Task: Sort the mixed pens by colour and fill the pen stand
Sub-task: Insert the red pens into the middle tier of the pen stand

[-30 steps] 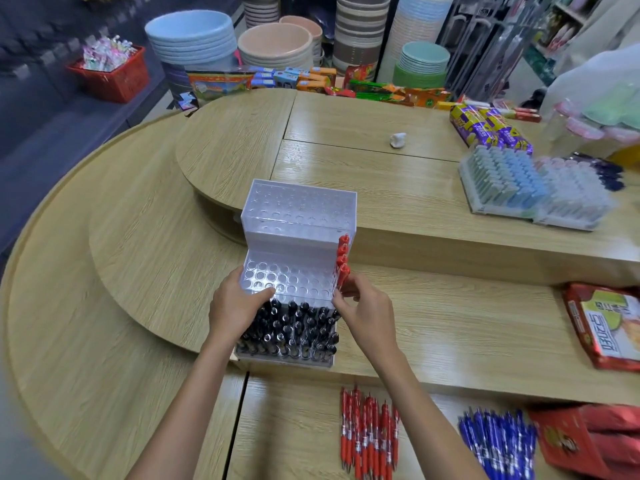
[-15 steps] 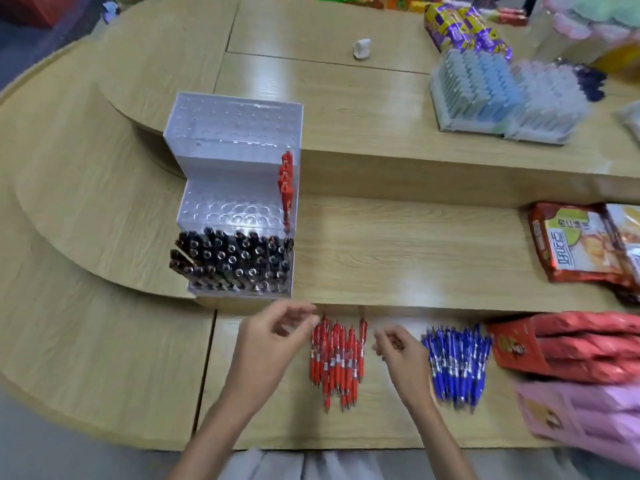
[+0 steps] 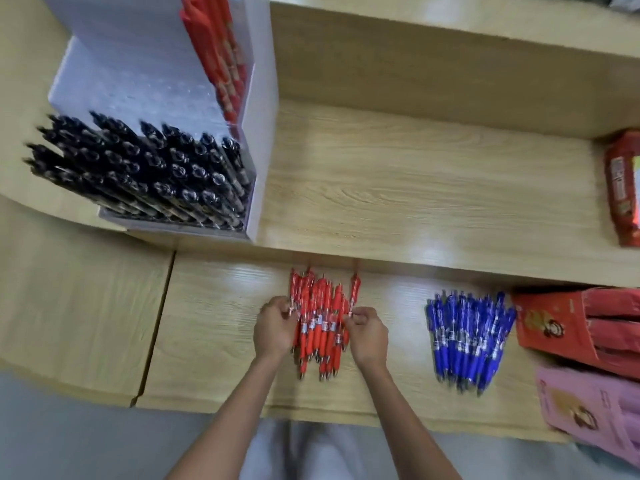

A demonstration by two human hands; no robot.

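Note:
A clear stepped pen stand (image 3: 263, 140) sits on the raised shelf at upper left. Its front tier is packed with black pens (image 3: 145, 171); a single column of red pens (image 3: 221, 60) stands along its right side on the step above. A loose pile of red pens (image 3: 320, 323) lies on the lower counter. My left hand (image 3: 275, 327) pinches a red pen at the pile's left edge. My right hand (image 3: 367, 332) pinches a red pen at the pile's right edge. A pile of blue pens (image 3: 467, 337) lies further right.
Red packets (image 3: 581, 327) and pink packets (image 3: 595, 410) lie at the lower right. Another red snack pack (image 3: 623, 188) rests on the shelf at the right edge. The shelf step (image 3: 415, 265) runs just behind the red pile.
My hands left the pen stand and came down to the red pen pile, closing on pens at its two sides. The view tilted down and nearer to the counter.

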